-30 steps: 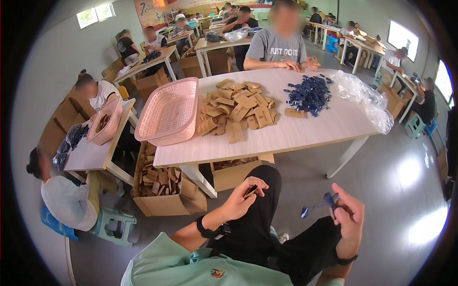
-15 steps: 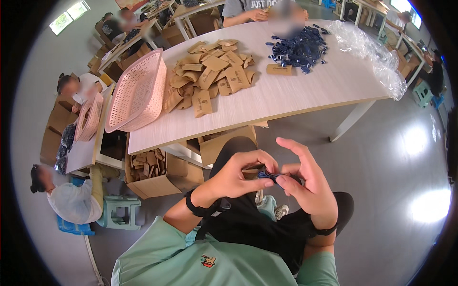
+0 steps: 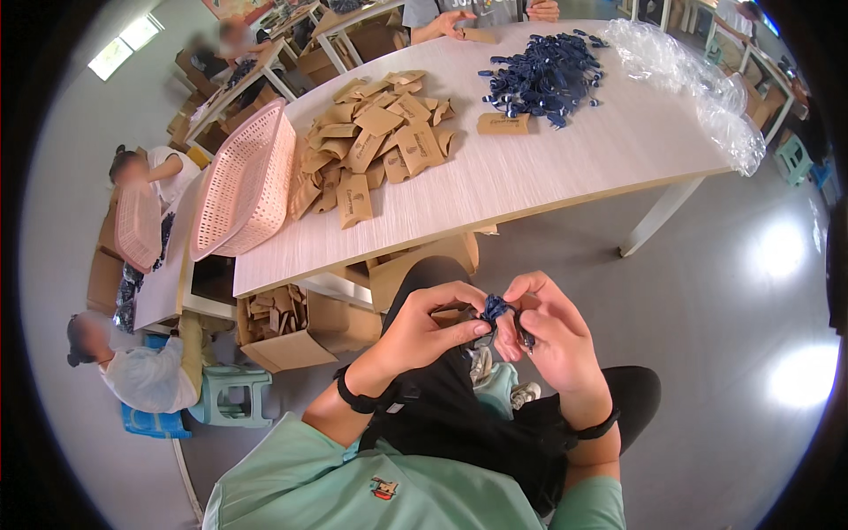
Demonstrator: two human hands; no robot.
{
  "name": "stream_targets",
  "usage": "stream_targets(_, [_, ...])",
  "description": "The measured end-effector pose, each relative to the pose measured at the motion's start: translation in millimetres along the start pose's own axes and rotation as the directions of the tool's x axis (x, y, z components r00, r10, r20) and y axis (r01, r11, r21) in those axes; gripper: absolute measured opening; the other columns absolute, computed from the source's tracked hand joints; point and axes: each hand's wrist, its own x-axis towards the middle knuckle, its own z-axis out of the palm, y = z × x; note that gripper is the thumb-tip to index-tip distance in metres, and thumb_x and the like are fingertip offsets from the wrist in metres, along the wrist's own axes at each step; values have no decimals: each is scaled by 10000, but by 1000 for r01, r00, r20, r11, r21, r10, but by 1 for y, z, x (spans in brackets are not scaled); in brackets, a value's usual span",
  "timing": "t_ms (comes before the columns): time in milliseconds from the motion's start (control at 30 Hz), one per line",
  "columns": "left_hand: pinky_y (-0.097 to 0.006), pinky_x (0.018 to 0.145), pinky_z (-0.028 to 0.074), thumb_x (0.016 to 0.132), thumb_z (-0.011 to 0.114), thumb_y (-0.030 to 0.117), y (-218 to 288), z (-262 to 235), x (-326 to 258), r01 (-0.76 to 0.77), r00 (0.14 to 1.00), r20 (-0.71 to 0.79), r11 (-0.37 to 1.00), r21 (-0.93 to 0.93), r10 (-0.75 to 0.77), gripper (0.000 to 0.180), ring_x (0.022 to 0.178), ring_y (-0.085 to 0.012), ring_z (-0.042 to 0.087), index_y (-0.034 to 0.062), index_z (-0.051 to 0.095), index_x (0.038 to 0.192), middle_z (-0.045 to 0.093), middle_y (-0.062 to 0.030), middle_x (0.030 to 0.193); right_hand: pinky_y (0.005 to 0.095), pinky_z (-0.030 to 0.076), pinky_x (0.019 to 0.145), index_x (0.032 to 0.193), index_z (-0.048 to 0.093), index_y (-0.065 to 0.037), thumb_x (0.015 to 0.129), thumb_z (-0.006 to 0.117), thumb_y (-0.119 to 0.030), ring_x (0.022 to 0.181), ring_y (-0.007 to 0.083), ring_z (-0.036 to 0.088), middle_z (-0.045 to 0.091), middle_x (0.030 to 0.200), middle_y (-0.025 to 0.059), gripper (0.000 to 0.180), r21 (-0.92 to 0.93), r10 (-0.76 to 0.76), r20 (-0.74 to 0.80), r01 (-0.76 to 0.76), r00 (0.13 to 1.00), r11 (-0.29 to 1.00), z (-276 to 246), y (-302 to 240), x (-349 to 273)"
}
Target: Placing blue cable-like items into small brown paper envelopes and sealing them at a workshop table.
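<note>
A small coiled bundle of dark blue cord (image 3: 495,307) is held up above my lap. My left hand (image 3: 433,325) pinches its left side between thumb and fingers. On the other side my right hand (image 3: 549,331) grips it, the index finger arched over the top. A short dark end (image 3: 527,339) shows beside the right fingers. Something brown sits in the gap of my left hand; I cannot tell whether it is held or lies behind. On the table, a pile of similar dark blue corded pieces (image 3: 543,78) lies at the far right of a heap of brown pillow boxes (image 3: 375,132).
The pale table (image 3: 459,190) stands in front of me. On it are a pink basket (image 3: 243,181), a single pillow box (image 3: 503,124) and clear plastic wrap (image 3: 680,66). Beneath stands an open carton (image 3: 291,340). A co-worker's hand (image 3: 455,25) is across the table.
My right hand's fingers have closed in around the blue bundle, the index finger coming down from its raised position. The bundle now stands higher between my hands. The co-worker opposite has shifted their hands.
</note>
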Motion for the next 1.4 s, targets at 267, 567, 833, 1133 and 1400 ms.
stream_targets(267, [-311,755,535,966,598,150,0,-3,2,101,994,-1,917,-385,-110,183,847,-155,637,-12,617,1048,652,-122,1038,272,479,611,1039,548,1,928,463,-94,655,208,632,584,859,105,169,-76,123,-35,-125,992,989,-3,-18,-6])
stream_targets(567, [-333,727,545,962,606,147,-8,-2,-5,119,993,31,877,-466,-118,176,820,-193,649,-5,592,1050,646,-140,993,324,509,740,1197,573,88,920,489,-28,838,254,682,688,972,220,312,99,-128,97,118,987,988,-5,-11,-3])
stream_targets(833, [-351,670,561,921,676,218,-9,8,-10,121,986,-18,791,-600,-165,278,753,-209,639,-4,603,1069,639,-130,903,317,505,563,965,625,53,958,593,-174,596,197,634,665,725,134,230,-502,-332,-189,200,924,841,-5,3,-5])
stream_targets(1133, [-322,789,552,929,606,-1,1,13,-6,21,986,-160,977,-214,-56,168,951,-185,621,-36,630,1091,619,-124,1073,355,403,482,753,487,-33,848,669,-112,541,275,528,550,732,85,220,-941,-414,302,338,859,15,1,-7,7])
stream_targets(1400, [-259,849,492,891,646,-40,9,17,-8,-44,995,-94,999,-18,42,180,986,-133,593,-43,636,1070,622,-108,1086,326,453,524,863,570,-20,832,673,-171,610,259,596,582,787,92,185,-952,-435,164,258,886,166,2,-1,3])
